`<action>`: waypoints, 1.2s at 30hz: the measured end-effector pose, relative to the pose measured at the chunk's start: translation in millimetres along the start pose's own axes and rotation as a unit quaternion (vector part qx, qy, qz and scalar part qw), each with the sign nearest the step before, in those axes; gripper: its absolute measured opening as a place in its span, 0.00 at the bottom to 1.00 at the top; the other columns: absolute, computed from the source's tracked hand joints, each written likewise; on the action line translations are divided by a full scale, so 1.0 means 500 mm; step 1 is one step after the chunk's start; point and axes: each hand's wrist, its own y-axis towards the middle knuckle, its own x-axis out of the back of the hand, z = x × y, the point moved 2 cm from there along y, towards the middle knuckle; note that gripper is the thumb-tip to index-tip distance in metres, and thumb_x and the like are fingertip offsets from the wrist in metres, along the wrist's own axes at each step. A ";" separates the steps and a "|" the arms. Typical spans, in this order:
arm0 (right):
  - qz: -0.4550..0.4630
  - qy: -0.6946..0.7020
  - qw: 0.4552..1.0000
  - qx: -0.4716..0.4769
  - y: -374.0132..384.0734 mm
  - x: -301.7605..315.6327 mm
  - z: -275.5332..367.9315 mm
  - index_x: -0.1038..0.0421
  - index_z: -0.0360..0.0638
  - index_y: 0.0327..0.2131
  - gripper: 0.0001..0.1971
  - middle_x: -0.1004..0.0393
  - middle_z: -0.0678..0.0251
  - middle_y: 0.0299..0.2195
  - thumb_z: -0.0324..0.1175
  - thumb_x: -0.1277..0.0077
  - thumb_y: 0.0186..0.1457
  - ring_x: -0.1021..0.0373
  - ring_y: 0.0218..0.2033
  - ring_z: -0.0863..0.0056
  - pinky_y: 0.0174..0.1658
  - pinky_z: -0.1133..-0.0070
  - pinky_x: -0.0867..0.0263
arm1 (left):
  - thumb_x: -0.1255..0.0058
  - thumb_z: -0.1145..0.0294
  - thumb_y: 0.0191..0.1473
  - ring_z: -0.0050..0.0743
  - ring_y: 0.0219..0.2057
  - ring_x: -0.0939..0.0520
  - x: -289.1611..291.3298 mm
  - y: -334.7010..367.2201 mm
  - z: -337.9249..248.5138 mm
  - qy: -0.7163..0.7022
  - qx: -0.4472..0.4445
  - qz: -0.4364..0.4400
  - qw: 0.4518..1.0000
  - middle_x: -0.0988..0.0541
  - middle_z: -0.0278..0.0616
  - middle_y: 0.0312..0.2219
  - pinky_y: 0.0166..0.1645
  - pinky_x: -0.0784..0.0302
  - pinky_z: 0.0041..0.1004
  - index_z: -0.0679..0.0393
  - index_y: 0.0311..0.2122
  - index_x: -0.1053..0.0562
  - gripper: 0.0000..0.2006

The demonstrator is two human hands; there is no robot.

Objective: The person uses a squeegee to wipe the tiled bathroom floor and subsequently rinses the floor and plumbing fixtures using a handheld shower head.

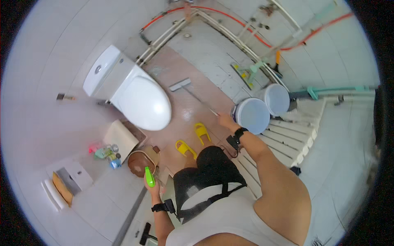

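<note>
With the right hand [227,121] wrapped around the near end of the squeegee [180,84] — upper centre, head on the floor [180,111] — keep its edge flat, the left hand [153,190], lower left, gripping the green item [149,176] clear.

Just behind each hand [226,121] sits a black wristband [241,131] carrying a boxy black module [233,142]. Black shorts [218,166] and yellow open-toed slippers [201,130] show between the hands; nearer than both hands, a white sleeveless top [230,217].
</note>
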 end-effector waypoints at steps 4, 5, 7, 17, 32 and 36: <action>-0.159 0.079 0.973 0.146 -0.066 0.055 -0.027 0.33 0.50 0.46 0.16 0.29 0.51 0.25 0.34 0.62 0.55 0.33 0.20 0.59 0.22 0.67 0.38 | 0.51 0.82 0.36 0.38 0.41 0.27 0.021 0.055 -0.017 0.004 0.007 0.047 0.999 0.27 0.47 0.38 0.49 0.36 0.31 0.66 0.44 0.33 0.23; -0.159 0.080 0.973 0.148 -0.093 0.086 0.000 0.33 0.50 0.46 0.16 0.29 0.51 0.25 0.34 0.62 0.55 0.33 0.20 0.59 0.22 0.67 0.38 | 0.51 0.82 0.36 0.38 0.41 0.27 0.029 0.058 -0.004 0.004 0.007 0.044 0.999 0.27 0.47 0.38 0.49 0.36 0.31 0.66 0.44 0.33 0.23; 0.074 0.206 0.957 -0.192 -0.218 0.236 0.109 0.35 0.54 0.49 0.16 0.34 0.65 0.18 0.35 0.65 0.58 0.41 0.13 0.76 0.14 0.79 0.46 | 0.51 0.83 0.37 0.38 0.40 0.27 0.028 0.056 0.017 0.069 -0.041 0.026 0.996 0.27 0.47 0.37 0.48 0.35 0.31 0.66 0.43 0.33 0.22; 0.023 0.456 0.805 -0.378 -0.770 0.606 0.269 0.45 0.51 0.55 0.20 0.49 0.81 0.16 0.32 0.65 0.58 0.54 0.15 0.90 0.15 0.92 0.58 | 0.52 0.85 0.37 0.36 0.41 0.27 -0.064 0.168 -0.019 -0.056 -0.123 0.150 0.979 0.27 0.44 0.39 0.48 0.36 0.29 0.64 0.45 0.33 0.23; -0.150 0.601 0.668 -0.412 -1.145 0.562 0.162 0.47 0.50 0.56 0.21 0.47 0.80 0.15 0.34 0.66 0.59 0.56 0.11 0.94 0.10 0.94 0.60 | 0.53 0.84 0.34 0.31 0.34 0.26 -0.105 0.205 -0.056 -0.068 -0.156 0.247 0.954 0.26 0.43 0.37 0.40 0.32 0.26 0.63 0.43 0.32 0.24; -0.155 0.607 0.631 -0.458 -1.050 0.542 0.119 0.40 0.49 0.50 0.16 0.45 0.79 0.15 0.34 0.65 0.58 0.55 0.11 0.94 0.09 0.95 0.59 | 0.52 0.85 0.34 0.34 0.37 0.26 -0.090 0.208 -0.028 -0.069 -0.158 0.241 0.955 0.26 0.44 0.38 0.43 0.32 0.28 0.65 0.45 0.34 0.25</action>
